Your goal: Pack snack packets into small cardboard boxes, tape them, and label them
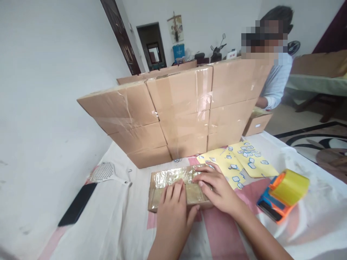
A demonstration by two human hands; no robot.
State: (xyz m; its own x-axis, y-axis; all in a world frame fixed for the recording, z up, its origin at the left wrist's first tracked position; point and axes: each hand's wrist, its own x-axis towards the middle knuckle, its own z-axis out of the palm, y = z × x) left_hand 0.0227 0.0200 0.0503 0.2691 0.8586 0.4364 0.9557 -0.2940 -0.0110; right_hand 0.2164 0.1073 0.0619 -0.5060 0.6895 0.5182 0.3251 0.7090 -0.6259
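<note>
A small cardboard box [158,195] lies on the cloth-covered table, its top covered with shiny packing tape. My left hand [173,202] rests flat on the front part of the box top, fingers stretched forward and thumb apart. On the box's right end lies my right hand [214,184], its fingers spread over the taped surface. Neither hand grips anything. To the right sits a blue and orange tape dispenser [283,195] with a roll of yellowish tape. Yellow sheets with cut-out stickers [244,159] lie beyond my right hand.
A wall of stacked, taped cardboard boxes [184,97] stands behind the small box. On the left are a white slotted skimmer [105,173] and a black phone [77,206]. Another person [276,79] is behind the stack at the right, near another box [257,122].
</note>
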